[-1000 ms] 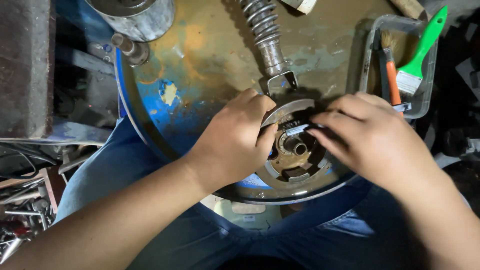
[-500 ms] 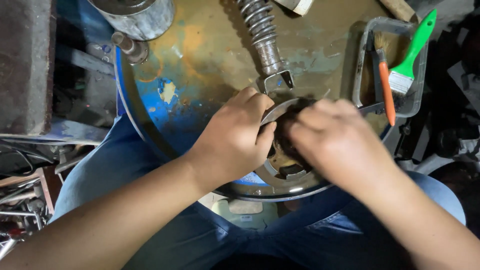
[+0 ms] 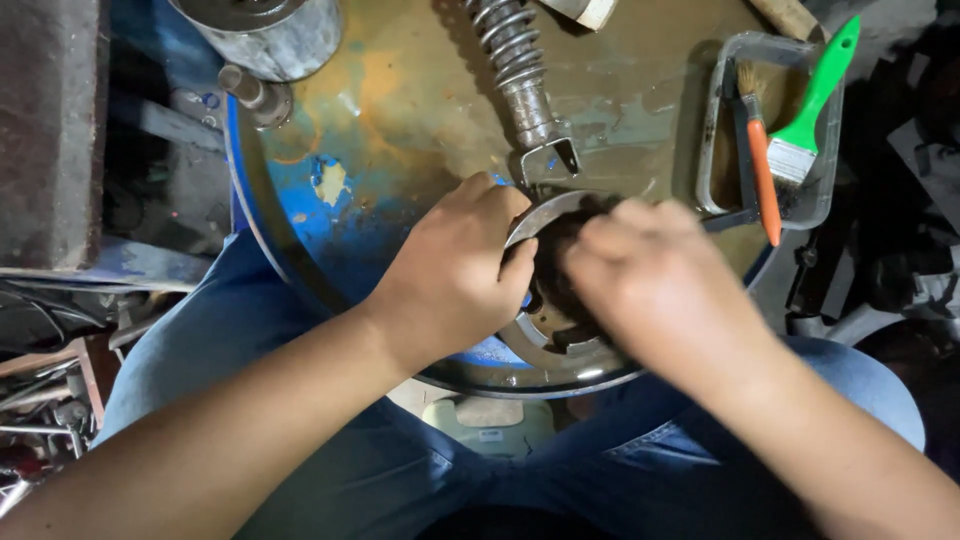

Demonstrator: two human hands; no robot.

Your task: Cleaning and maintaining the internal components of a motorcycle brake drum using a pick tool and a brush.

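Hands at work: your left hand (image 3: 455,275) is clamped on the round metal part's (image 3: 545,335) rim; your right hand (image 3: 655,285), blurred, covers it, grip indiscernible; beyond, a coil spring (image 3: 515,65).

A round metal part (image 3: 545,335) is set on the drum top (image 3: 420,110), at its near edge, between the left hand (image 3: 455,275) and the right hand (image 3: 655,285). Just behind it a coil-spring shock absorber (image 3: 515,75) is laid. To the right a tray (image 3: 712,130) is placed — two brushes (image 3: 810,110) are held in it. At the far left a metal cylinder (image 3: 265,30) is stood.
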